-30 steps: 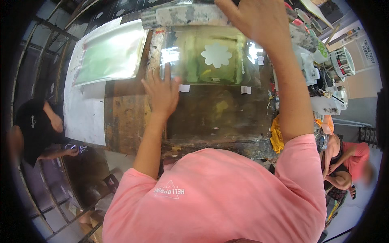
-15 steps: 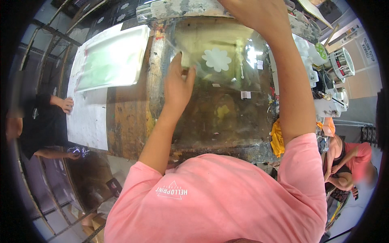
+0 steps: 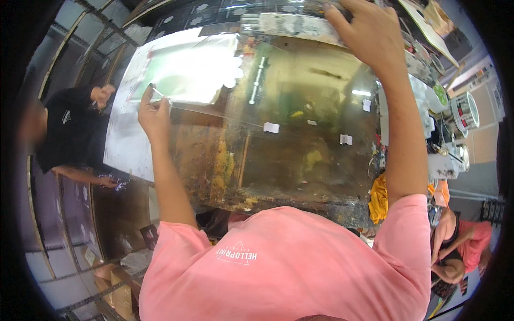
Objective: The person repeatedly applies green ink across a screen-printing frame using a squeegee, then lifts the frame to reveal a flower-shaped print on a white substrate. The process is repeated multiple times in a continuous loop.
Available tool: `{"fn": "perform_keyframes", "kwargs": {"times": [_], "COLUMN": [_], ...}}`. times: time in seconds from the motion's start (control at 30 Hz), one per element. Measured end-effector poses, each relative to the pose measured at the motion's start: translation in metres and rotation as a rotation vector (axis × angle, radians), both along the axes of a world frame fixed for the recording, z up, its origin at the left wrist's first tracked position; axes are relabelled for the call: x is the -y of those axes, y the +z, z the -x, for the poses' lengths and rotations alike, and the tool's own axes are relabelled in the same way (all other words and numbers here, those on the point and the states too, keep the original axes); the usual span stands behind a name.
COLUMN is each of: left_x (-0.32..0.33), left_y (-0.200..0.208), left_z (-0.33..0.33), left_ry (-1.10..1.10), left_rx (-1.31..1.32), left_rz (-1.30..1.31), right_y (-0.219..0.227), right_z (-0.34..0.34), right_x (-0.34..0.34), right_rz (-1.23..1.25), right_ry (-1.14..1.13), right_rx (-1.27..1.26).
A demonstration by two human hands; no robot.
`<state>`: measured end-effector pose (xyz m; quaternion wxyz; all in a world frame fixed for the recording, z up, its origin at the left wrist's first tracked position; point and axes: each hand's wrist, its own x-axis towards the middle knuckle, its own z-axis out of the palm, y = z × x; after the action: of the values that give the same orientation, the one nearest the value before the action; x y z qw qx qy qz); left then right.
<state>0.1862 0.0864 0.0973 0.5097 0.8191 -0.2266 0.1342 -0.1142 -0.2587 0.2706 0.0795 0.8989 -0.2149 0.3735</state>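
Note:
My left hand [image 3: 154, 115] pinches the near left corner of a clear plastic sheet [image 3: 211, 109]. That sheet lies partly over a glossy stack of sheets [image 3: 182, 69] on white paper, and its white flower shape [image 3: 231, 72] shows at the stack's right edge. Bright glare hides much of the stack. At the far side my right hand [image 3: 369, 32] grips a worn, paint-stained frame [image 3: 302, 27], thumb apart on the left; some fingertips are cut off by the picture's edge. Between my arms lies a glassy, stained work surface [image 3: 300, 166] with small white paper tabs [image 3: 271, 128].
A co-worker in black [image 3: 69, 123] stands at the left beside the white paper [image 3: 126, 144]. Tubs and pots [image 3: 463, 115] crowd the right edge, above a yellow cloth [image 3: 378, 198]. Another person in pink [image 3: 471, 246] sits at the lower right.
My left hand has moved left, carrying the clear flower sheet off the glassy surface and over the stack. The co-worker's near-table hand has lifted off the paper. My right hand stays at the far side.

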Motion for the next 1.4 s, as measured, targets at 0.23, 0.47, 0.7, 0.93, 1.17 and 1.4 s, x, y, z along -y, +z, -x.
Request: {"fn": "perform_keyframes", "kwargs": {"times": [0.23, 0.47, 0.7, 0.93, 1.17, 1.4], "left_x": [-0.071, -0.058, 0.028, 0.049, 0.060, 0.139], "left_y": [-0.029, -0.043, -0.015, -0.048, 0.000, -0.012], "left_z": [-0.080, -0.039, 0.027, 0.011, 0.005, 0.126], "left_ry": [0.188, 0.749, -0.141, -0.141, -0.239, -0.629], "left_rx": [0.113, 0.379, 0.677, 0.290, 0.250, 0.280], "left_rz": [-0.120, -0.468, -0.762, -1.045, -0.660, -0.777], "right_y": [-0.004, -0.007, -0.003, -0.012, 0.000, 0.009], "right_z": [0.001, 0.002, -0.002, 0.004, -0.004, -0.007], "right_x": [0.009, 0.015, 0.016, 0.016, 0.017, 0.016], "right_rz": [0.031, 0.000, 0.002, 0.028, 0.026, 0.008], "right_ry": [-0.017, -0.018, 0.012, -0.011, 0.022, 0.007], "right_rx": [-0.089, -0.134, -0.087, -0.094, 0.015, 0.017]}}
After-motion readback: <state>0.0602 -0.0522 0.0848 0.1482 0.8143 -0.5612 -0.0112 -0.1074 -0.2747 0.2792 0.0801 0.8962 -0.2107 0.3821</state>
